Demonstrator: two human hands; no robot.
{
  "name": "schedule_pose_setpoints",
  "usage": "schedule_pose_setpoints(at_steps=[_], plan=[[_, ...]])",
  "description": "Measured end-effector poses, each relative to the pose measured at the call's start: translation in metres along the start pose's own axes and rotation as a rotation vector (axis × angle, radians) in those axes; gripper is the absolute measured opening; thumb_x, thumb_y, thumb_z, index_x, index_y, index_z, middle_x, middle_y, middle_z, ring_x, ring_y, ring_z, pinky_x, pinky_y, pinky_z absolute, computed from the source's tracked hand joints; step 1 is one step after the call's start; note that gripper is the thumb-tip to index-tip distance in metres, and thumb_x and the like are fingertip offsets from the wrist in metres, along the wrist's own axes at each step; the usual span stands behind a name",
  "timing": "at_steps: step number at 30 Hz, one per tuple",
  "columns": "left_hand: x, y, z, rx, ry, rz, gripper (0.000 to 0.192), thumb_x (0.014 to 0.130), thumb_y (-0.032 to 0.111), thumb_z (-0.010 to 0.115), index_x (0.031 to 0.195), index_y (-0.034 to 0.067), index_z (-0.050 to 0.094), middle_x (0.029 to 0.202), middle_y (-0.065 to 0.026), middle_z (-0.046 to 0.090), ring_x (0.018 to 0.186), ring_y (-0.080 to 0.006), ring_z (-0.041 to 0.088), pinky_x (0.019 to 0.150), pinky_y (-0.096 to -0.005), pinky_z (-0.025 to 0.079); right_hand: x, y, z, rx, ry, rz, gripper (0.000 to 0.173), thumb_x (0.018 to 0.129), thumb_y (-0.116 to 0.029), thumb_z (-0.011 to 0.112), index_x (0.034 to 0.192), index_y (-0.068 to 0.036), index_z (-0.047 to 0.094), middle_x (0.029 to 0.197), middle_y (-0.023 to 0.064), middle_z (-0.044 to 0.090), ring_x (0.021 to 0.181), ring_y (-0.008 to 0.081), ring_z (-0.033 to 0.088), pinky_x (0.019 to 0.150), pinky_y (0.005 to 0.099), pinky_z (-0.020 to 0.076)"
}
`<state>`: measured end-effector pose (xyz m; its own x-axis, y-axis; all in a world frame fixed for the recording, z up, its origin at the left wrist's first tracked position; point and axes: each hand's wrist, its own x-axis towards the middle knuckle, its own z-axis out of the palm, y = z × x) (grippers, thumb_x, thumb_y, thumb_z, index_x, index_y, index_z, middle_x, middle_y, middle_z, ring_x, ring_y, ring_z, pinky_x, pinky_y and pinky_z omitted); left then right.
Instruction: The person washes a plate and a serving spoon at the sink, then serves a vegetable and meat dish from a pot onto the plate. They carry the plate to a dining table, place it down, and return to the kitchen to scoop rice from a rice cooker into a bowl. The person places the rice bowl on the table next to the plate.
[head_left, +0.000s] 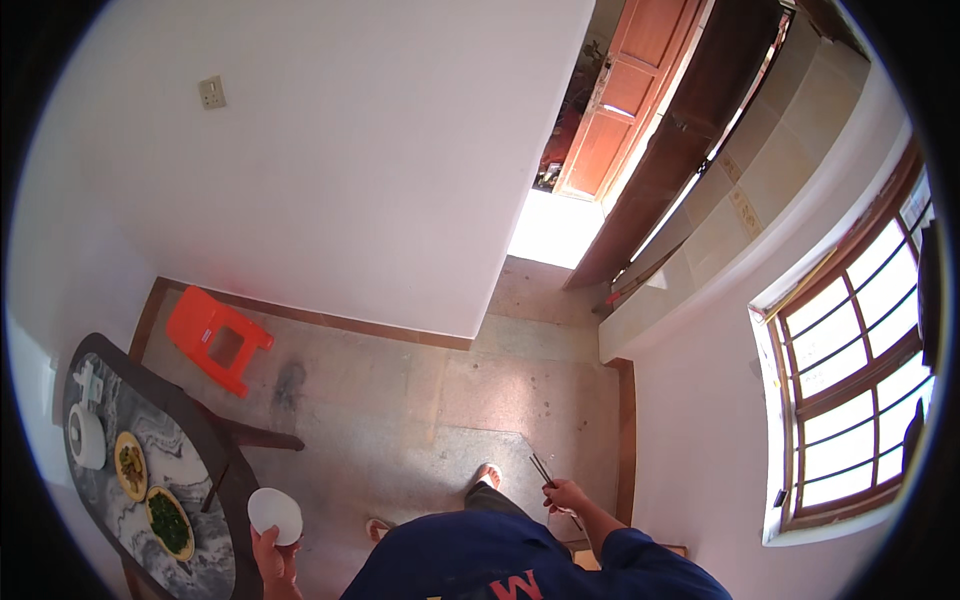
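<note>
My left hand (276, 551) grips a white bowl (275, 516) by its rim, just off the near edge of the dining table (244, 487). Out to the right, my right hand (564, 498) is closed around thin dark chopsticks (540, 469). On the marbled tabletop stand a plate of green vegetables (169, 523), a plate with mixed food (132, 466) and a white round container (87, 437). A dark stick, perhaps chopsticks (215, 487), lies at the table's near side.
A red plastic stool (217, 339) is by the wall beyond the table. One table leg (259, 433) juts over the floor. An open wooden door (630, 97) is ahead to the right, and a barred window (855, 337) is at the right. A small wooden item (589, 559) is partly hidden beside me.
</note>
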<state>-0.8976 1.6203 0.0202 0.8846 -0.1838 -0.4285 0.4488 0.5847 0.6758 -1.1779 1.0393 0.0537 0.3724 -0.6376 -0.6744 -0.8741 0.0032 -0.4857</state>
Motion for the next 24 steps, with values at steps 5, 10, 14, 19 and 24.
schedule_pose_setpoints(at_steps=[5,10,14,19,24], plan=[[0.026,-0.033,0.244,0.331,-0.14,0.041,0.049,0.09,0.016,0.067,0.133,0.006,0.047,0.118,-0.0116,0.063,0.095,-0.0238,0.068,0.066,-0.0362,0.057,0.023,-0.003,-0.087,0.156,0.081,-0.149,0.023,0.096,-0.014,0.062,0.109,0.004,0.067,0.085,0.0109,0.071,0.065,0.0174,0.067,0.055,0.0321,0.0555],[0.05,-0.069,0.449,0.878,-0.384,0.735,0.052,0.088,0.006,0.072,0.132,0.0,0.044,0.122,-0.0144,0.059,0.101,-0.0214,0.066,0.082,-0.0319,0.056,-0.023,-0.128,-0.217,0.545,0.342,-0.35,0.023,0.097,-0.015,0.062,0.111,0.002,0.068,0.087,0.0086,0.07,0.06,0.013,0.061,0.052,0.0274,0.0492],[0.069,-0.071,0.583,0.734,-0.423,0.494,0.051,0.091,0.01,0.07,0.134,0.001,0.045,0.12,-0.0154,0.061,0.097,-0.0242,0.068,0.073,-0.0339,0.059,-0.031,-0.218,-0.304,0.796,0.407,-0.53,0.02,0.101,-0.016,0.059,0.111,-0.002,0.068,0.085,0.006,0.069,0.056,0.0094,0.057,0.046,0.0229,0.0394],[0.133,-0.114,0.671,0.047,-0.732,-0.578,0.042,0.096,0.023,0.055,0.131,0.0,0.052,0.113,-0.0167,0.068,0.081,-0.0322,0.071,0.063,-0.0391,0.06,-0.021,-0.312,-0.373,1.057,0.181,-0.701,0.02,0.104,-0.019,0.058,0.111,-0.004,0.068,0.085,0.0056,0.069,0.054,0.0096,0.056,0.044,0.0219,0.0364],[0.15,-0.158,0.784,0.014,-0.769,-0.609,0.043,0.101,0.027,0.05,0.135,0.0,0.05,0.125,-0.0216,0.062,0.104,-0.0391,0.068,0.083,-0.0517,0.058,0.022,-0.391,-0.418,1.071,0.13,-0.683,0.027,0.106,-0.025,0.053,0.106,-0.002,0.068,0.083,0.008,0.069,0.054,0.0133,0.059,0.044,0.0245,0.039]])
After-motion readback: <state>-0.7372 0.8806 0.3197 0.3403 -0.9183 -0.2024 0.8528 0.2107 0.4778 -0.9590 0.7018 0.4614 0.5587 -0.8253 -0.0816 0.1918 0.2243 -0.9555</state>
